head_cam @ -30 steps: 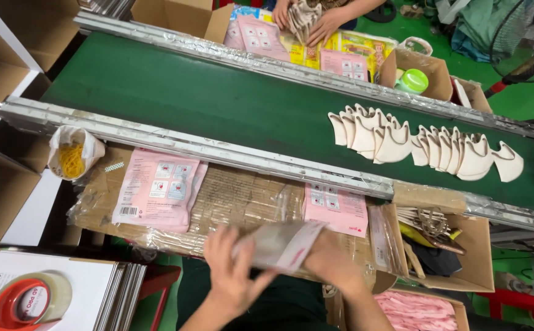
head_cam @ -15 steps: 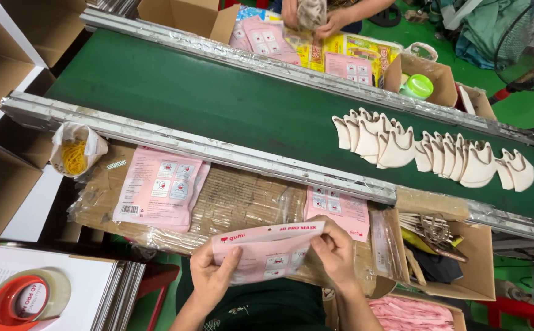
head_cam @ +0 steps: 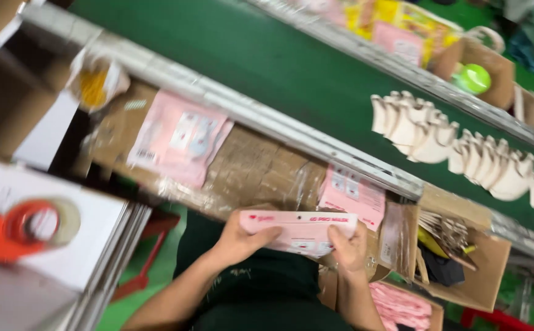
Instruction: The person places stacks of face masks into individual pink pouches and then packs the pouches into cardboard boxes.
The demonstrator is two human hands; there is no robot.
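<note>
Both hands grip one flat pink mask pouch (head_cam: 297, 232) by its ends: the left hand (head_cam: 240, 239) pinches the left end, thumb on top, and the right hand (head_cam: 348, 247) closes on the right end. Pouch long axis runs left to right between the hands, near the body, above the cardboard work surface (head_cam: 261, 168). A pink pouch stack (head_cam: 180, 144) lies farther out to the left, on the left hand's side; a single pink pouch (head_cam: 352, 195) lies just beyond the right hand. White cupped masks (head_cam: 463, 150) lie well apart on the green conveyor belt (head_cam: 267, 67).
</note>
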